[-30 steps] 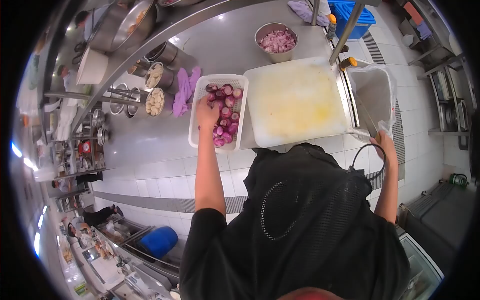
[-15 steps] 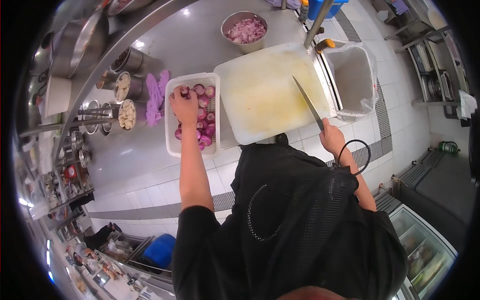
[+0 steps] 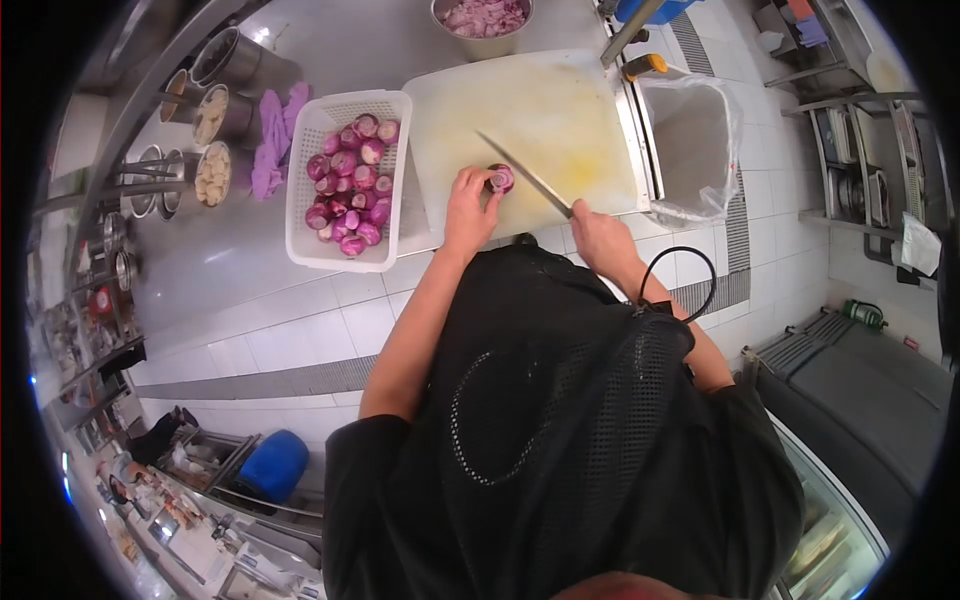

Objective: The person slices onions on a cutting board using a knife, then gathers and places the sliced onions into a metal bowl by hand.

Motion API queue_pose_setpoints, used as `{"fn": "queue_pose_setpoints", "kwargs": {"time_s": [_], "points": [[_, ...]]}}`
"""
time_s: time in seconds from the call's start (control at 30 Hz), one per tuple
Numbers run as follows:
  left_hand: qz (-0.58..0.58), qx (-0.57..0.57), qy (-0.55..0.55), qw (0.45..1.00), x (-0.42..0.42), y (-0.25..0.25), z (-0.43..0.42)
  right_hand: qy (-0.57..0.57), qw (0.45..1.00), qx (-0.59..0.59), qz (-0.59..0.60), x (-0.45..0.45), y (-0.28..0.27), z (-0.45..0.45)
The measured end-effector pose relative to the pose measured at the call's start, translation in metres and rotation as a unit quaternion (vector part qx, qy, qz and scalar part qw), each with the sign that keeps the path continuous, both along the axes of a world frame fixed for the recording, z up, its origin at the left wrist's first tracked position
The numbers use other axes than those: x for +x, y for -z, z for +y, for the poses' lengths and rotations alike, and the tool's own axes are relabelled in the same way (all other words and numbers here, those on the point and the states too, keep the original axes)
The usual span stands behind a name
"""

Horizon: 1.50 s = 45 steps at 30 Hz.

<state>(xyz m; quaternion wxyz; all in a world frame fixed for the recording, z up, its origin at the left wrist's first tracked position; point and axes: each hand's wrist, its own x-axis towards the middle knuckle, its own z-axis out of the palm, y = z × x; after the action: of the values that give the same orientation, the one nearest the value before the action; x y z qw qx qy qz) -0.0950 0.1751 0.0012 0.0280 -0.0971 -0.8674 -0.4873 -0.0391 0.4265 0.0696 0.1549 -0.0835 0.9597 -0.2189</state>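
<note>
Our left hand [image 3: 468, 212] pinches an onion [image 3: 502, 178] on the cutting board [image 3: 540, 100]; our right hand [image 3: 603, 243] grips a knife [image 3: 545, 190] over the board. Being round, the onion could roll and cut us short of control.

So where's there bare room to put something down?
The cutting board has bare room between the knife and bowl, and right of the knife. The steel counter is bare left of the basket, nearer than the purple cloth. It's crowded around the left hand and onion.
</note>
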Motion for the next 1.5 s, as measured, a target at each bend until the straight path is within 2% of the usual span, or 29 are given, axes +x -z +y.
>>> {"fn": "queue_pose_setpoints", "kwargs": {"time_s": [0.1,0.27,0.33,0.43,0.53,0.57,0.63,0.7,0.77,0.9,0.97,1.1,1.17,1.27,1.3,1.37,1.5], "points": [[-0.024,0.011,0.049,0.998,-0.006,-0.004,0.014,-0.038,0.999,0.031,0.002,0.003,-0.003,-0.002],[-0.017,-0.004,0.053,0.998,-0.006,-0.004,0.028,-0.056,0.998,0.027,0.015,0.000,-0.010,0.008],[-0.014,-0.002,0.054,0.998,-0.010,-0.002,0.029,-0.058,0.995,0.062,-0.044,-0.006,-0.011,0.002],[-0.035,0.011,0.049,0.998,-0.005,0.000,0.025,-0.054,0.997,0.031,-0.035,-0.019,0.022,-0.013],[0.047,-0.033,-0.010,0.998,-0.018,0.001,0.020,-0.072,0.996,0.044,-0.031,-0.045,0.019,-0.020],[0.045,-0.031,-0.004,0.998,-0.019,0.001,0.019,-0.086,0.995,0.049,-0.033,-0.047,0.014,-0.021],[-0.033,-0.012,0.010,0.999,-0.024,0.000,0.017,-0.085,0.994,0.052,-0.039,-0.047,0.013,-0.021],[-0.027,0.002,0.022,0.999,-0.029,-0.003,0.017,-0.091,0.994,0.056,-0.038,-0.060,0.018,-0.023],[-0.039,0.009,0.031,0.999,-0.015,-0.001,0.014,-0.074,0.997,0.027,-0.021,-0.058,0.035,-0.032],[-0.007,-0.072,0.044,0.996,-0.029,-0.011,0.017,-0.065,0.996,0.021,-0.054,-0.081,0.041,-0.030],[0.007,-0.089,0.051,0.995,-0.040,-0.015,0.026,-0.023,0.994,-0.105,-0.033,-0.075,0.047,0.003],[0.001,-0.070,0.078,0.994,-0.039,-0.012,0.030,0.004,0.993,-0.090,-0.074,-0.052,0.024,0.029],[-0.003,-0.074,0.104,0.992,-0.045,-0.012,0.032,0.046,0.994,0.035,-0.092,-0.051,0.017,0.024],[-0.009,-0.052,0.099,0.994,-0.043,-0.003,0.043,0.037,0.996,0.075,-0.033,-0.055,0.038,0.014],[0.005,-0.057,0.103,0.993,-0.046,-0.005,0.049,0.037,0.995,0.079,-0.037,-0.058,0.042,0.020],[0.016,-0.061,0.107,0.992,-0.049,-0.007,0.058,-0.041,0.999,-0.026,0.008,-0.065,0.049,0.028],[0.015,-0.058,0.087,0.994,-0.047,-0.003,0.062,-0.052,0.997,0.055,-0.030,-0.065,0.002,0.017]]}}
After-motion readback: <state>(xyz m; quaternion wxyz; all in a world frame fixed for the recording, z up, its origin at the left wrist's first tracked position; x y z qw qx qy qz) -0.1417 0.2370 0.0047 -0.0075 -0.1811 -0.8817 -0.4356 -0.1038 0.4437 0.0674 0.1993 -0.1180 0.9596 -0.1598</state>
